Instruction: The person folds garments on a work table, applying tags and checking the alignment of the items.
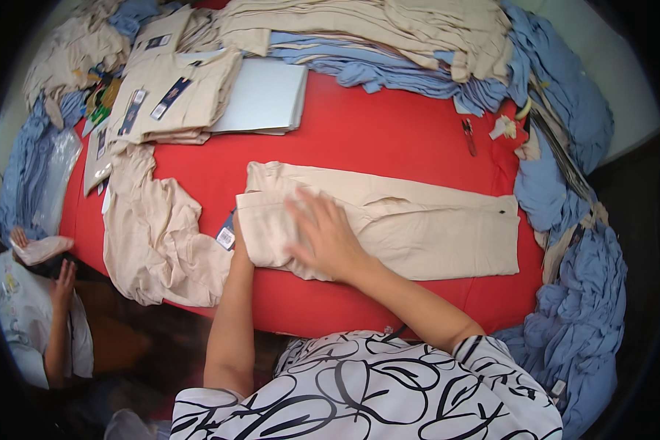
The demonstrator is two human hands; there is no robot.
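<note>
Reaching away from a white top (374, 396) with black looping lines, two bare forearms lead to the garment (447, 242), a beige piece folded lengthwise on the red table (389, 132). Near and left of the garment, another person (29, 293) in a pale top has both hands raised around a pale packet (45, 250). Near and right of the garment hangs a rumpled blue heap (587, 308).

At the garment's left end, the left hand (240, 246) is mostly hidden by the turned-over flap; I cannot tell whether it grips the cloth. The right hand (326, 235) is slightly blurred, fingers spread and loose, gripping nothing, on or just above that flap. A dark tag (226, 235) sticks out beside the left hand. Just left of the garment lies a crumpled beige piece (147, 235).

Beyond the garment, to its far left, sits a folded stack (205, 92) bearing dark tags, partly over white sheets (268, 95). Beyond its right part lie red snips (468, 138) and a pale scrap (502, 128). Farthest behind the garment, beige clothes (389, 26) are piled over blue ones (330, 59).
</note>
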